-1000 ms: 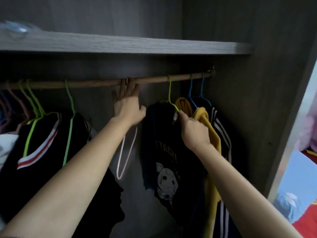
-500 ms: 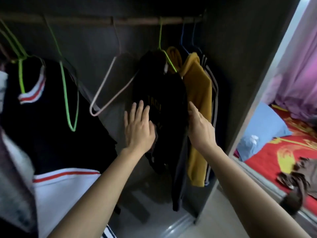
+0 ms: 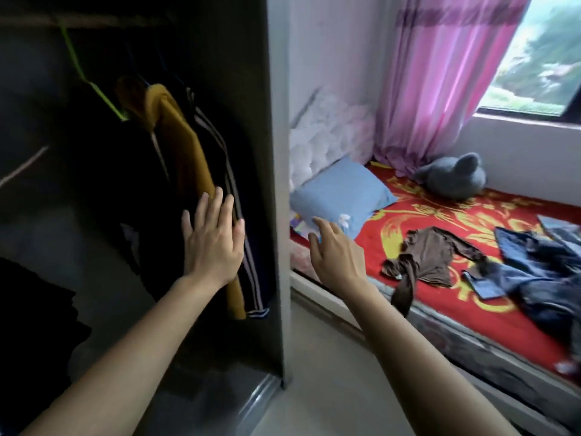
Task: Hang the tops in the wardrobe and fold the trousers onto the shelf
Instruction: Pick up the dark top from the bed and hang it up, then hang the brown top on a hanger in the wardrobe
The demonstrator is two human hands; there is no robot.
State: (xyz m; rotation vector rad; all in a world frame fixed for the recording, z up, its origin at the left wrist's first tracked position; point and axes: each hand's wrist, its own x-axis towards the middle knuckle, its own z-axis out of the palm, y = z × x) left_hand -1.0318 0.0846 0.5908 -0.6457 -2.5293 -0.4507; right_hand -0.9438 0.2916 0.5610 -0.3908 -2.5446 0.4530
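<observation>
Room: dark wardrobe (image 3: 251,89) at left, red patterned bed (image 3: 440,322) at right.
Your left hand (image 3: 213,247): spread flat by the mustard-yellow hanging top (image 3: 179,146).
Your right hand (image 3: 338,256): loosely spread, empty.
Bed: brown crumpled top (image 3: 430,256), blue denim trousers (image 3: 540,272).

A single wide-angle camera sits at head height and looks forward and down along both bare forearms, which enter from the bottom edge. It stands close to the dark open wardrobe (image 3: 251,89), whose side panel splits the picture: the left half looks into the dim interior, where the mustard-yellow hanging top (image 3: 185,152) is near the lens, and the right half looks across the low bed with its red and gold patterned cover (image 3: 440,215) toward the pink curtain (image 3: 440,73) and the window (image 3: 540,51). Straight lines bow toward the edges. No second view exists, so nothing is shared.
</observation>
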